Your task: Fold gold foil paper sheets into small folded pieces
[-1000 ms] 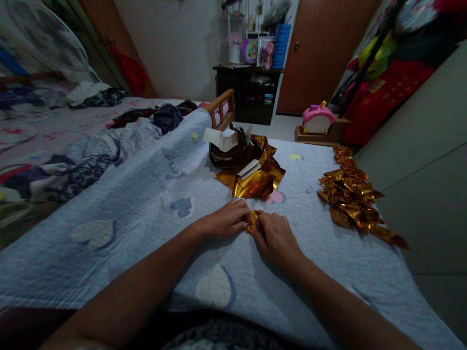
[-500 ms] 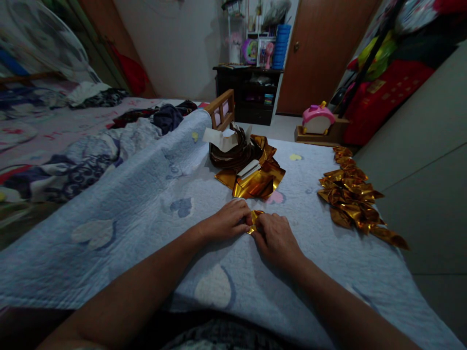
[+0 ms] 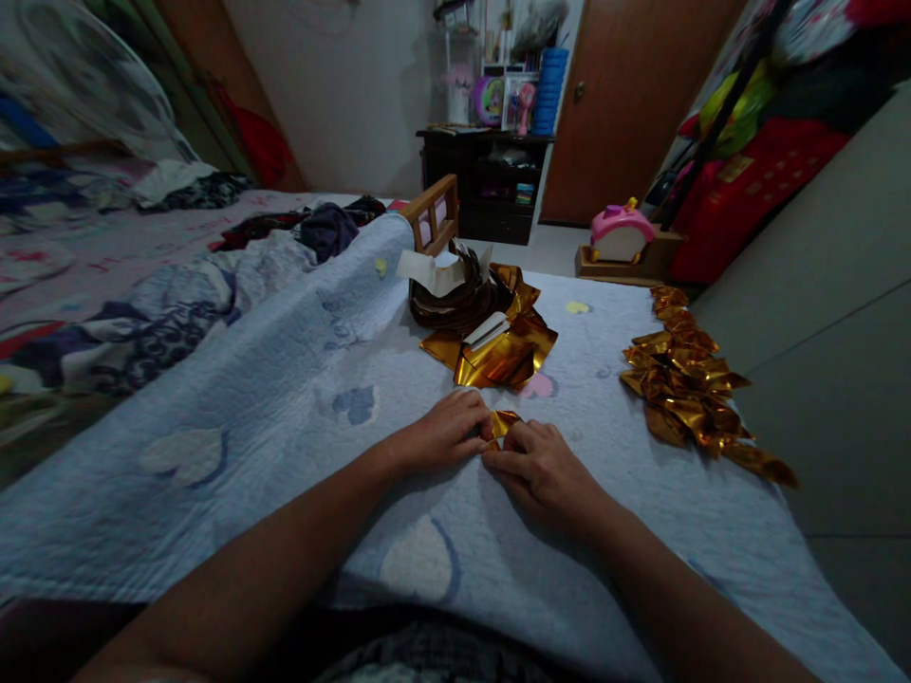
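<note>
A small piece of shiny gold foil paper (image 3: 506,420) lies between my hands, low over the bedspread. My left hand (image 3: 452,432) pinches its left side, thumb and fingers closed. From the right, the curled fingers of my right hand (image 3: 545,465) grip the same piece; my fingers hide much of it. Just beyond is a stack of dark-edged paper sheets (image 3: 455,299) with loose gold foil sheets (image 3: 509,359) spread in front of it. Folded gold foil pieces (image 3: 683,389) lie in a row at the right edge.
The blue quilted bedspread (image 3: 285,493) carries heart patterns. A wooden bed rail (image 3: 437,213) stands at the far end. Rumpled bedding (image 3: 177,313) lies to the left, and a pale cabinet (image 3: 832,379) borders the right side. Farther off is a pink toy (image 3: 622,232).
My right hand has shifted slightly, its fingers turning across the foil paper. More of the foil's upper part shows now. The left hand stays nearly still.
</note>
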`<state>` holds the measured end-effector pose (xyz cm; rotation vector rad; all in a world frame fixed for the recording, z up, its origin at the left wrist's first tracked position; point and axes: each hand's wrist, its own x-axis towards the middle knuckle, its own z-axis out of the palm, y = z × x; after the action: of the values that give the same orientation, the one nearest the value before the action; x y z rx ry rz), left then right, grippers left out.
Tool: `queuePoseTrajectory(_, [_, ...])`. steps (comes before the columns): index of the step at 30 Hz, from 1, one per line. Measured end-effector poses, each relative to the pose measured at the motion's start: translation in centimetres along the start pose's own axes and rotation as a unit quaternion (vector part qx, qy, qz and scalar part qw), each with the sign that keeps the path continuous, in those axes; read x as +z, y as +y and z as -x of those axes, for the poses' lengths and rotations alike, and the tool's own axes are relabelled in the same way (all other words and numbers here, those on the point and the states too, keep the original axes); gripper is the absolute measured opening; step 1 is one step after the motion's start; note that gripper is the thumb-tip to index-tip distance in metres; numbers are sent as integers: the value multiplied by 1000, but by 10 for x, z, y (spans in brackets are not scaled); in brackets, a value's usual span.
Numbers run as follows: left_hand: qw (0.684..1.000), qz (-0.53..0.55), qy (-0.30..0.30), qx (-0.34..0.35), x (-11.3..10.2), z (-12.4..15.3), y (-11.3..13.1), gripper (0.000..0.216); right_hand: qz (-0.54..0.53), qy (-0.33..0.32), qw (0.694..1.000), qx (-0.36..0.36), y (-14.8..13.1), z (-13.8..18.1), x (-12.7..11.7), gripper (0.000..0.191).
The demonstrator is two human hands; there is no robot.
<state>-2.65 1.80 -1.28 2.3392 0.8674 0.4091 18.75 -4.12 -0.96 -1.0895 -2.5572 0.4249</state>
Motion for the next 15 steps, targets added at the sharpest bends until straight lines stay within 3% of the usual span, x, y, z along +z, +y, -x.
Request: queuePoseTrajectory(15, [1000,-2,7,8,2,2,-3,7,-85,-36,996,-8,7,10,-23,20])
